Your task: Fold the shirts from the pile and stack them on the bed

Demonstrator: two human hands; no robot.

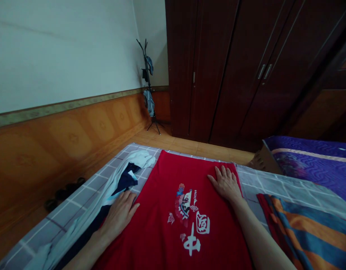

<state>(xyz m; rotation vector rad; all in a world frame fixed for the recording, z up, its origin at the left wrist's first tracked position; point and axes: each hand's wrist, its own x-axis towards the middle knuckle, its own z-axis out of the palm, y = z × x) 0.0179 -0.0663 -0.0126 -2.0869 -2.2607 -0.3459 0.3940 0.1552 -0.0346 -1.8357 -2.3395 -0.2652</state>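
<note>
A red T-shirt (150,228) with a white and coloured print lies spread out on the grey checked bed sheet (94,183). My right hand (225,183) rests flat on its far right part, fingers spread. At its left edge lies my left hand (120,212), palm down, fingers stretched out, the fingertips near dark blue cloth. Left of the shirt is a rumpled white and navy garment (125,176). Folded clothes (310,225), striped orange and blue with dark red beside them, lie to the right. The near end of the shirt runs out of view.
Beyond the bed stand a dark brown wardrobe (203,75) and a black coat rack (148,80) with items hung on it. A second bed with a purple cover (316,157) is at the right. Dark shoes (63,193) sit on the floor by the left wall.
</note>
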